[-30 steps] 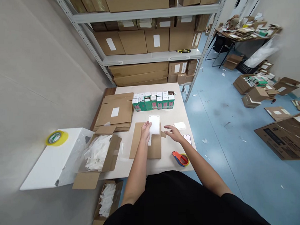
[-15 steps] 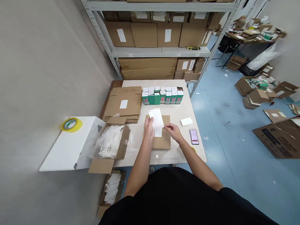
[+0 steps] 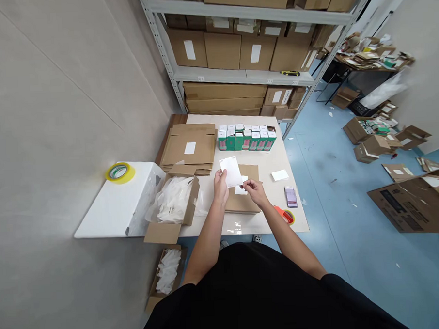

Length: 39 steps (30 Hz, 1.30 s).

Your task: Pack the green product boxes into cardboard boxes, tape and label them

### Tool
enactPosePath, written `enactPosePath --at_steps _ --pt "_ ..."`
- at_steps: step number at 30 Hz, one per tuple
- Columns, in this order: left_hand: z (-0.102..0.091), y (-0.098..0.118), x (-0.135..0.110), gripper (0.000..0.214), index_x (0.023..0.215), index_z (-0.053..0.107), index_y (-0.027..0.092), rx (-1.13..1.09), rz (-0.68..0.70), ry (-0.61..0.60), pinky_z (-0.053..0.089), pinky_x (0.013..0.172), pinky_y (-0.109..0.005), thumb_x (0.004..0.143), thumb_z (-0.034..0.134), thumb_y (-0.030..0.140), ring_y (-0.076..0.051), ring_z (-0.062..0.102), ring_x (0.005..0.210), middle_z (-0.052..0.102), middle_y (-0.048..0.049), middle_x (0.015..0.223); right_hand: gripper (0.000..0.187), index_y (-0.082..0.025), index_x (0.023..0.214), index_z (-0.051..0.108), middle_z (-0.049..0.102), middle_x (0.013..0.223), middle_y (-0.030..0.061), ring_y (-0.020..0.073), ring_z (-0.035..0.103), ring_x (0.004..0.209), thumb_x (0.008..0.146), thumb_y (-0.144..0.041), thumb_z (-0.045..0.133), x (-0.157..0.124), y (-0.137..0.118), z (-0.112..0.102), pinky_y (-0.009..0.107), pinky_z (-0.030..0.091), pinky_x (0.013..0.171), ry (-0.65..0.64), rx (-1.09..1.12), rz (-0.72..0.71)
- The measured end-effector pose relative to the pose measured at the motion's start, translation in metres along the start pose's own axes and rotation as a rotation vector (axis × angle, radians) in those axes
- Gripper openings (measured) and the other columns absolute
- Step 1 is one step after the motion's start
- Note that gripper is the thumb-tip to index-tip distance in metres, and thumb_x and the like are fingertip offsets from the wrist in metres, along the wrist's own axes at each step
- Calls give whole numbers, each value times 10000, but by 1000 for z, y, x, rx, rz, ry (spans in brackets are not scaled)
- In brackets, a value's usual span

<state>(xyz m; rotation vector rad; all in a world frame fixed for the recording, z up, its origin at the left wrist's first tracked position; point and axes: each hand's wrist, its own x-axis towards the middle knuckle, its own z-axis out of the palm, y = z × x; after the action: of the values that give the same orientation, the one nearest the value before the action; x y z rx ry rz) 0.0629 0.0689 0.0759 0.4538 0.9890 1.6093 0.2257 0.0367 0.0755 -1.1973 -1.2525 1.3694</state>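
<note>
My left hand (image 3: 221,185) is closed on the left edge of a white paper sheet (image 3: 231,171), thumb on top. The sheet is tilted above a flat cardboard box (image 3: 245,203) with a white label (image 3: 240,190) on it. My right hand (image 3: 254,189) is pinched at the sheet's lower right corner. A small white piece (image 3: 244,178) shows by those fingertips; whether it is part of the sheet I cannot tell. Beyond the hands, green and white small boxes (image 3: 246,140) stand in rows.
Folded cardboard boxes (image 3: 189,146) are stacked at the left of the table. An open carton (image 3: 190,204) holds white bags. On the right lie a stack of white labels (image 3: 279,175), a phone (image 3: 291,197) and a red tape dispenser (image 3: 285,215). A metal shelf (image 3: 244,75) stands behind.
The view has shifted, so most things appear a little further right. The tape dispenser shows more beside my right forearm. Both hands stay at the sheet, and a small white piece shows near my right fingertips.
</note>
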Motion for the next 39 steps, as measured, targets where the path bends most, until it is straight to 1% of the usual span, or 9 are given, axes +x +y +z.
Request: enactPosePath --at_steps 5,8,13,16,22,25,28,35,39 --pt "-15 11 -8 597 1266 587 189 257 -15 55 569 859 -326 788 859 421 -209 728 968 739 -103 1127 324 -238 877 696 725 907 24 202 672 902 828 -554 751 -12 -3 18 354 518 846 -22 13 -34" --pt "-24 23 -21 599 1324 625 213 519 108 69 566 914 -333 783 856 329 -216 719 1048 715 -123 1254 332 -243 904 696 721 968 32 203 682 921 846 -567 742 -20 -8 28 361 530 859 -18 27 -62" --pt "-35 46 -49 277 995 799 192 750 233 -342 595 876 -339 870 757 436 -225 738 978 782 -97 1073 327 -244 904 690 709 1047 45 205 679 948 869 -565 738 -31 -13 41 361 541 871 22 26 -118" --pt "-40 51 -61 296 1005 825 205 764 269 -432 604 895 -349 837 798 448 -236 745 1006 793 -94 1094 316 -250 909 698 713 999 47 217 666 970 888 -565 725 -38 -14 47 362 545 878 45 -19 -150" --pt "-51 45 -67 341 963 838 175 683 207 -350 599 881 -346 912 703 485 -244 756 948 810 -75 987 301 -252 912 704 744 1060 71 240 680 1010 910 -553 701 -48 -11 51 387 547 897 47 -68 -153" --pt "-53 41 -67 417 910 826 151 668 199 -254 574 760 -294 948 638 521 -208 725 816 776 -37 826 286 -246 905 695 739 1178 86 236 694 1011 919 -531 699 -51 -13 47 403 543 921 28 -37 -157" --pt "-48 34 -70 444 902 821 136 654 195 -271 555 701 -278 938 649 544 -190 698 747 754 -29 767 291 -244 914 687 746 1158 83 225 706 975 913 -534 702 -51 -16 41 403 546 906 29 30 -138" --pt "-19 22 -95 356 1095 830 178 588 281 -246 580 1032 -449 958 676 469 -279 753 1089 806 -108 1116 359 -246 901 714 760 1019 64 243 694 1002 831 -596 756 -45 -27 23 416 564 907 -42 86 -48" --pt "-8 22 -107 285 1176 815 232 738 461 -308 553 1116 -485 973 663 362 -269 728 1190 780 -93 1226 385 -250 938 746 763 992 57 246 692 995 806 -611 773 -46 -32 7 426 577 912 -64 133 -32"
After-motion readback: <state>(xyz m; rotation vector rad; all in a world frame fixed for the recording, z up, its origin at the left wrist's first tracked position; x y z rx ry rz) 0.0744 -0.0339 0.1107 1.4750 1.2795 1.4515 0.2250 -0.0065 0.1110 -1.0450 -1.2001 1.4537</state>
